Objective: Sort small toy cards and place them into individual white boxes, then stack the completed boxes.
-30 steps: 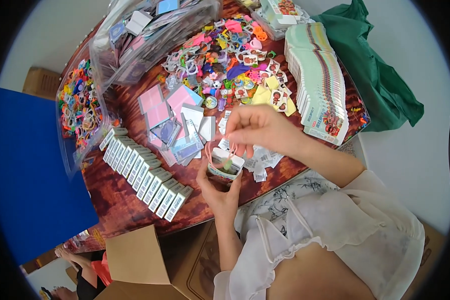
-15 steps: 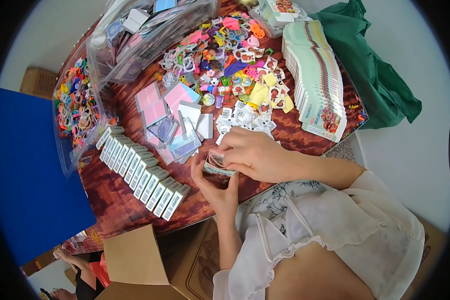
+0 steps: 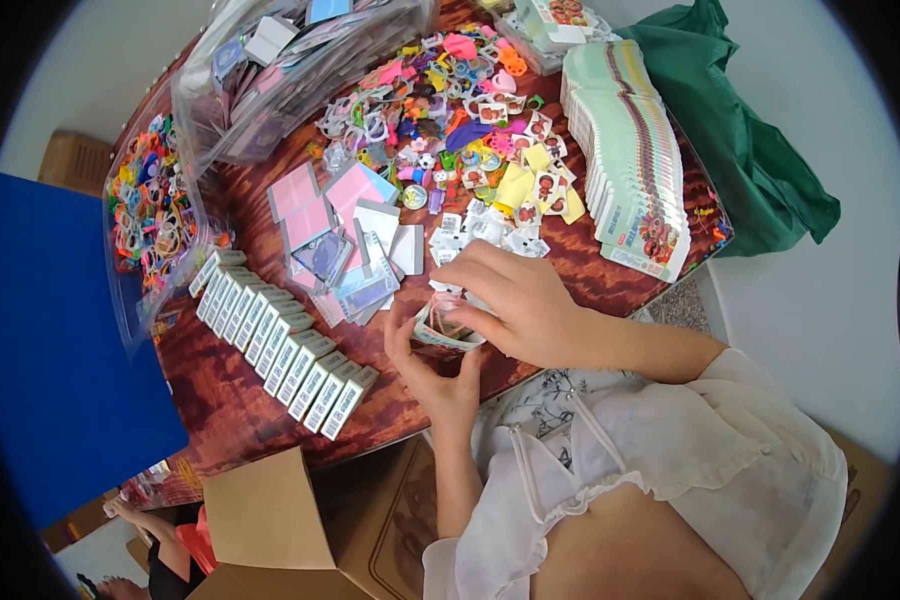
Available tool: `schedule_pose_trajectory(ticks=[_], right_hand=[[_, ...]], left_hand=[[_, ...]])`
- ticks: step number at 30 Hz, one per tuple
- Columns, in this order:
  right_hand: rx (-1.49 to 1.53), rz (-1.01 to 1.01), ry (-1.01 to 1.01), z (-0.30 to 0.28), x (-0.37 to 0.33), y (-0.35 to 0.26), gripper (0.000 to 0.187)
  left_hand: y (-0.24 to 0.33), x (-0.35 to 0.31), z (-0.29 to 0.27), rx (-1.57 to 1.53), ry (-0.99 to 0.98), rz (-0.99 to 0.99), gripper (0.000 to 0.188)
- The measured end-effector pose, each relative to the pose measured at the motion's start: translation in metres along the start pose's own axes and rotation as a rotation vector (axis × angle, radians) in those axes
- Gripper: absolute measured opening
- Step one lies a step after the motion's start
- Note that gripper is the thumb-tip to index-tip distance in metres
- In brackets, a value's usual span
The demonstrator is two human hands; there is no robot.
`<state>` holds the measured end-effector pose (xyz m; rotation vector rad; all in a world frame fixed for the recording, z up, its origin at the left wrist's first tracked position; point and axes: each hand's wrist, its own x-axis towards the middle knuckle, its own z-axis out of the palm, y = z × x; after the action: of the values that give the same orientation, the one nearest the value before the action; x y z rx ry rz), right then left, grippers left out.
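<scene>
My left hand (image 3: 435, 385) is wrapped round a small open carton (image 3: 448, 335), thumb on one side and fingers on the other, close to the table's near edge. Over its mouth, my right hand (image 3: 520, 305) is bent, thumb and fingertips at the opening. Something pinkish shows inside the carton; what the right fingertips grip cannot be made out. Just beyond the hands lies a heap of small white printed packets (image 3: 485, 230). To their left is a loose pile of pink, blue and white cards in clear sleeves (image 3: 355, 245).
A row of closed cartons (image 3: 280, 335) stands at the left. Flat cartons (image 3: 630, 160) fan out at the right. Colourful small toys (image 3: 450, 110) cover the back, beside a clear bag of cards (image 3: 290, 80) and a tub of trinkets (image 3: 155, 205). An open cardboard box (image 3: 270, 510) stands below the near edge.
My right hand has shifted slightly right and its fingers have spread somewhat at the carton's mouth. The left hand keeps its hold, and the carton has tilted a little.
</scene>
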<state>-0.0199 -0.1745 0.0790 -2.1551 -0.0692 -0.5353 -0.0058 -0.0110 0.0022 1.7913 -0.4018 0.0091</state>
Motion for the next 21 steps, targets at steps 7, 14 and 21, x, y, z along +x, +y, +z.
schedule_pose_trajectory(ticks=[7, 14, 21], right_hand=[[-0.089, -0.090, 0.005, -0.002, 0.000, 0.002, 0.013], [0.068, -0.074, -0.063, 0.005, -0.010, 0.003, 0.013], [-0.081, 0.066, -0.030, 0.002, 0.002, 0.008, 0.010]], left_hand=[[0.000, -0.003, 0.004, -0.044, -0.024, -0.082, 0.077], [-0.001, -0.005, 0.004, -0.026, -0.029, -0.127, 0.079], [-0.003, -0.007, 0.005, 0.017, -0.034, -0.010, 0.077]])
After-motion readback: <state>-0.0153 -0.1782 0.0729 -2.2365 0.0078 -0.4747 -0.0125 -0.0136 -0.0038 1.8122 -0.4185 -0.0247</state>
